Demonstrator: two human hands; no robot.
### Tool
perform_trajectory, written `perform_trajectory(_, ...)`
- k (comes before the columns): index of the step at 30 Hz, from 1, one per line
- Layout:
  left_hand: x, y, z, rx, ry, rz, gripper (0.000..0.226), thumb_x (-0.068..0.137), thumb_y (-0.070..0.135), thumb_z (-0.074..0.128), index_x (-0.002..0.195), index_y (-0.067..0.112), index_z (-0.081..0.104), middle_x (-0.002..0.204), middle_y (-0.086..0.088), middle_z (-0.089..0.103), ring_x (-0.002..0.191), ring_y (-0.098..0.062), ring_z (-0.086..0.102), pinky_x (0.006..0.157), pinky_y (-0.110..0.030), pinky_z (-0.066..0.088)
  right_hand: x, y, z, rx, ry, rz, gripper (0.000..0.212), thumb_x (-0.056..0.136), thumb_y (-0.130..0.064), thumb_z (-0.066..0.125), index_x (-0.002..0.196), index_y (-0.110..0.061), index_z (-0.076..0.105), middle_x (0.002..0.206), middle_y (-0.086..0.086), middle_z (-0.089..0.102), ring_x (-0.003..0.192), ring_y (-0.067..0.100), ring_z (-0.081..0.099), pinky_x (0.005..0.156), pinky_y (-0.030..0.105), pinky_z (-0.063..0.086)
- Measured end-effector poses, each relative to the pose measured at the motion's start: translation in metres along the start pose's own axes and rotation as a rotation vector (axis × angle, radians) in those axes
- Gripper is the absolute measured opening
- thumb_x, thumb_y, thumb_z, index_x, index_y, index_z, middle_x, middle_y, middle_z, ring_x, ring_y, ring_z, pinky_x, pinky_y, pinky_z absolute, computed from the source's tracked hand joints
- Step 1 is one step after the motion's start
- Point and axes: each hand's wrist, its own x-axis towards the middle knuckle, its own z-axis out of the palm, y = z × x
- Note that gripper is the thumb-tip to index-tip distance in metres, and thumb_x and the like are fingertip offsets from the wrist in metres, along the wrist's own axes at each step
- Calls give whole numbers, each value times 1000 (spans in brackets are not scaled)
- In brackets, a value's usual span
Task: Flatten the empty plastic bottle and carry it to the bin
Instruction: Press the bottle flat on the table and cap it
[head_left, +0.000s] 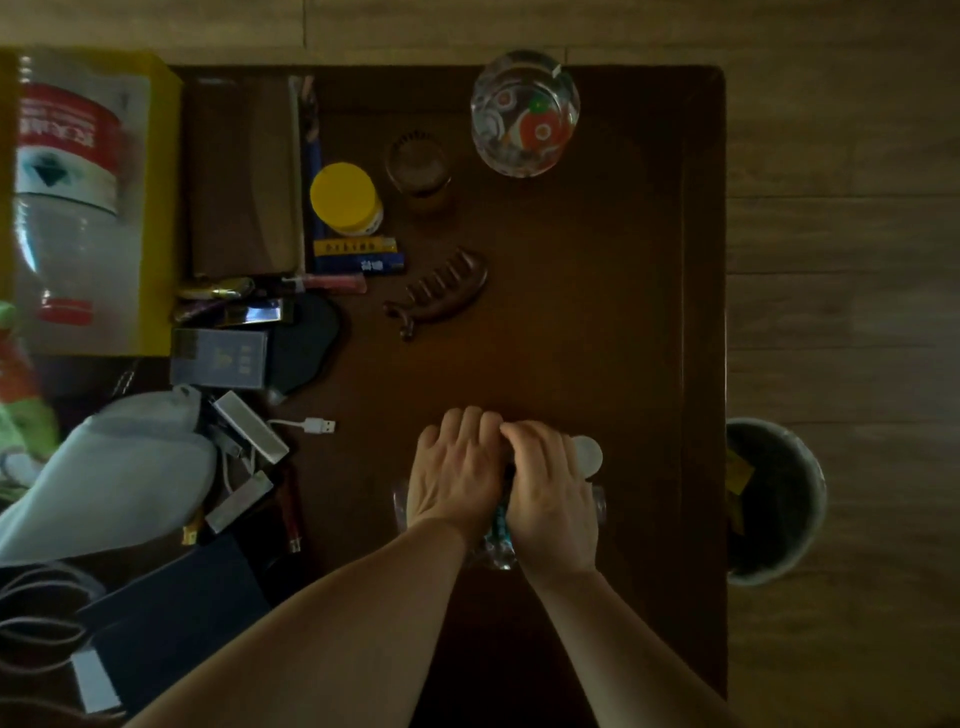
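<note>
A clear plastic bottle (497, 540) lies on the dark wooden table (597, 312), mostly hidden under both my hands. Only crumpled clear plastic and a blue-green label show between my wrists. My left hand (454, 478) and my right hand (548, 493) press down on it side by side, fingers curled and touching. A pale round cap-like disc (587, 454) shows beside my right fingers. The bin (774, 499), a round dark bucket with a pale rim, stands on the floor just past the table's right edge.
A glass ashtray (524, 111), a yellow-lidded jar (345, 200), a small dark glass (418, 166) and a wooden comb (441, 291) sit at the back. Boxes, a USB cable (311, 425) and a pale cloth (109, 467) crowd the left side.
</note>
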Motion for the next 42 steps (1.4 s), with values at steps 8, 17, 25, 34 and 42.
perform_trajectory(8, 6, 1, 7, 34, 66, 9, 21, 76, 36, 43, 94, 26, 46, 91, 2, 55, 83, -16, 51, 68, -30, 48, 4, 2, 1, 77, -24, -79, 49, 78, -23, 76, 120, -9, 53, 115, 6, 66, 106, 15, 62, 90, 22, 52)
perform_trajectory(17, 5, 5, 0, 72, 70, -14, 26, 92, 37, 25, 90, 26, 48, 89, 3, 57, 82, -19, 51, 67, -31, 35, 37, 59, -61, 205, -161, 179, 42, 90, -3, 48, 121, -30, 57, 127, -4, 52, 99, 3, 53, 67, 10, 44)
perform_trajectory(25, 0, 7, -4, -7, 70, 42, 37, 90, 50, 26, 92, 25, 53, 93, 4, 62, 89, -18, 57, 76, -35, 46, 5, 92, -61, -36, -586, -58, 70, 85, 1, 59, 136, -44, 42, 145, -8, 25, 134, 14, 27, 100, 29, 40)
perform_trajectory(34, 1, 7, -3, 12, 52, 75, 43, 90, 52, 22, 86, 23, 54, 92, 3, 60, 91, -19, 55, 75, -35, 44, -17, 96, -55, -75, -283, 240, 57, 84, -18, 67, 135, -28, 42, 133, -2, 43, 111, 16, 56, 79, 20, 44)
perform_trajectory(42, 2, 8, -9, -6, -19, 35, 56, 86, 59, 17, 75, 23, 58, 82, 6, 62, 87, -15, 55, 68, -30, 42, -55, 71, -63, 110, -344, 514, 33, 81, -16, 70, 104, -28, 49, 103, -9, 52, 82, 3, 53, 60, 12, 36)
